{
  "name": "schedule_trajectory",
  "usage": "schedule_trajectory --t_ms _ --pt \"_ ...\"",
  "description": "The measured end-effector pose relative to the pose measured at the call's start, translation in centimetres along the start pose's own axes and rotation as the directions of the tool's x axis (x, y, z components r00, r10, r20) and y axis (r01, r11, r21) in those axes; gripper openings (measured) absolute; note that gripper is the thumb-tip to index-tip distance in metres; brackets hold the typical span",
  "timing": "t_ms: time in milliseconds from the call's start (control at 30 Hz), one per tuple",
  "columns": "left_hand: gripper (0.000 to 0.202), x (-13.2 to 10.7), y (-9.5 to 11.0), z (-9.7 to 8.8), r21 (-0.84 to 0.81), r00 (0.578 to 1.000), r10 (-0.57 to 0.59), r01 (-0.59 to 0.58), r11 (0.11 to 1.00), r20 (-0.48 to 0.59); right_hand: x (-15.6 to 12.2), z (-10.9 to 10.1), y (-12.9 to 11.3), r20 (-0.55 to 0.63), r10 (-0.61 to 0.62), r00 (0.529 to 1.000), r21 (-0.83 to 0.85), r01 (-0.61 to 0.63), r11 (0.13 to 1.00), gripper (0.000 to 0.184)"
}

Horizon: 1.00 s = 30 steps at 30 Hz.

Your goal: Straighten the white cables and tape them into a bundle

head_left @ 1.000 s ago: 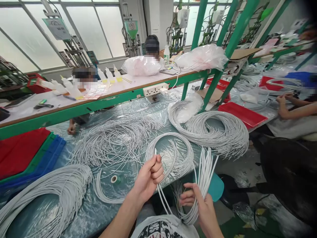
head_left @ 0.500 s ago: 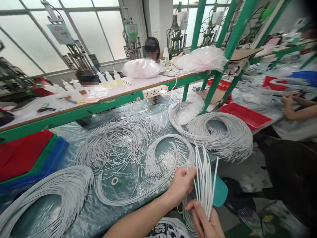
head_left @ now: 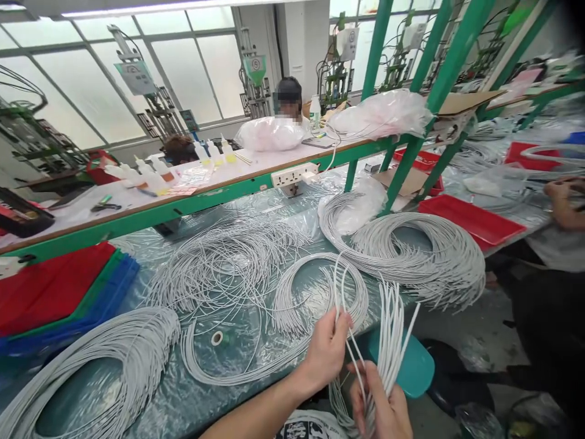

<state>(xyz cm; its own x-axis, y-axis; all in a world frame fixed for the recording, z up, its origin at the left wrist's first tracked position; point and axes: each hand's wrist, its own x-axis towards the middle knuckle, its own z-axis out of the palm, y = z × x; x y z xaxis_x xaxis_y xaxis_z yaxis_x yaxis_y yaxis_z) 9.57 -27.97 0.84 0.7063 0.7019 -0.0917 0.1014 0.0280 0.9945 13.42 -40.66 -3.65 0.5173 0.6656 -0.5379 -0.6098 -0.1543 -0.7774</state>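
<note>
My right hand [head_left: 381, 405] is low at the frame's bottom, closed round a bundle of white cables [head_left: 392, 332] whose ends fan upward. My left hand [head_left: 325, 347] sits just to its left, fingers pinched on a couple of white cables [head_left: 339, 286] that rise above it and slant down into the bundle. Both hands hover over the near edge of the table, in front of a small coil of white cables [head_left: 320, 292].
Large cable coils lie at the right [head_left: 425, 256], at the lower left [head_left: 95, 366] and loosely in the middle [head_left: 219, 262]. A tape roll [head_left: 217, 337], a teal stool [head_left: 411, 366], red trays [head_left: 475, 219], stacked coloured sheets [head_left: 59, 289] and a green shelf frame [head_left: 402, 158] are around. Other people work behind and at right.
My left hand moved from the table's middle rightward to the bundle, bringing a couple of cables with it. The bundle in my right hand stayed upright. The camera tilted up a little.
</note>
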Motion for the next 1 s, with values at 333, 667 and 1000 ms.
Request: schedule_trajectory --t_ms 333,667,1000 --pt "0.032 -2.6 -0.5 -1.2 0.178 0.963 0.046 -0.096 0.979 0.267 1.9 -1.6 -1.9 -0.117 -0.242 0.963 0.159 0.259 0.953 0.04" --pt "0.036 -4.3 -3.6 0.1 0.367 0.921 0.007 -0.162 0.916 0.39 1.6 0.0 -4.0 0.002 -0.225 0.974 0.006 0.225 0.974 0.06" --pt "0.036 -5.3 -5.9 -0.5 0.373 0.905 -0.044 -0.13 0.919 0.424 2.9 -0.9 -5.8 -0.059 -0.332 0.941 0.022 0.334 0.942 0.054"
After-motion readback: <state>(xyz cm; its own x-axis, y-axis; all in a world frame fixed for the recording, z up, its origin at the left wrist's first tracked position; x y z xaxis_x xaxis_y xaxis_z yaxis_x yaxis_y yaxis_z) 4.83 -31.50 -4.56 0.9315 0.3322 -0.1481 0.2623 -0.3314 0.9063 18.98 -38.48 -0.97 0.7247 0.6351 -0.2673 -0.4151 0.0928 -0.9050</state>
